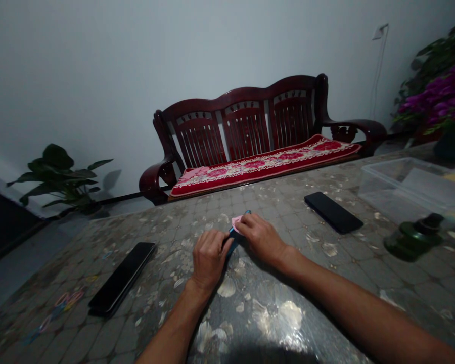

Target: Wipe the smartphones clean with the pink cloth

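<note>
Blue shows along the edges of a slim object [233,246] that lies between my two hands, near the middle of the worktop [288,318]; much of it is hidden by fingers, so I cannot tell exactly what it is. From my distant seat I see my left hand [208,255] closed around its nearer part, the thumb pressed along its side. My right hand [261,235] has its fingers bent over a small pink cloth [235,221], pinching it against the object's farther part, where a blue tip sticks out beyond the fingers.

To the left, well apart from my hands, a black phone [123,275] lies flat, its long side slanting away from me. Beside it are some thin coloured loops [69,298], too blurred for me to make out well. On my right I have a second dark phone [333,211], lying flat, and past it a green bottle [411,242] with a black top, just in front of a clear plastic box [379,189]. Across from me, beyond the worktop's far edge, stands a dark red wooden bench [246,129] bearing a red floral seat cover [258,169].
</note>
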Demonstrator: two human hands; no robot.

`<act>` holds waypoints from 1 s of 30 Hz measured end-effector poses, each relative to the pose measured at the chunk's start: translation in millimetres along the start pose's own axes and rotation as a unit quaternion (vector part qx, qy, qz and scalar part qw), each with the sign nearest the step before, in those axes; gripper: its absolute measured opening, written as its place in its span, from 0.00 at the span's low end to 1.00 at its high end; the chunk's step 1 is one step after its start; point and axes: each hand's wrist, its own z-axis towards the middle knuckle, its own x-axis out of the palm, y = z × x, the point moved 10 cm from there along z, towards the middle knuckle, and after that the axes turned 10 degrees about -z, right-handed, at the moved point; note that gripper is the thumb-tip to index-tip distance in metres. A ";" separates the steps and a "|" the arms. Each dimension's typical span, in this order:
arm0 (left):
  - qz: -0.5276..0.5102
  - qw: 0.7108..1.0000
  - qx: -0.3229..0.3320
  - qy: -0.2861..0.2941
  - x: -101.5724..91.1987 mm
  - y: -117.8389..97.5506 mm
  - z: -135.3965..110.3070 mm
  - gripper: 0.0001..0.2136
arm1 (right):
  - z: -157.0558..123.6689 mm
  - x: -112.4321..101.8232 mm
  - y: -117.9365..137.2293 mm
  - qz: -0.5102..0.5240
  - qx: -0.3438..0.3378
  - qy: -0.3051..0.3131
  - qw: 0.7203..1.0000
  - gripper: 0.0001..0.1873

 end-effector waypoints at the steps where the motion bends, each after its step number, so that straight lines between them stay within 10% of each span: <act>1: 0.000 1.000 0.000 -0.001 0.1 0.3 -0.2 0.08 | 0.6 0.2 1.0 -0.003 -0.001 0.003 1.000 0.14; 9: -0.016 1.000 -0.012 0.004 1.8 4.8 0.8 0.07 | 0.9 -0.4 -45.6 -0.006 0.102 0.010 0.995 0.19; 16: -0.025 1.000 -0.017 0.001 1.5 6.7 0.9 0.06 | 2.1 4.3 -24.3 0.028 0.058 0.008 0.998 0.20; 30: -0.016 0.997 -0.051 0.056 11.7 8.8 6.7 0.03 | -12.6 34.4 -99.7 0.155 0.246 0.035 0.956 0.17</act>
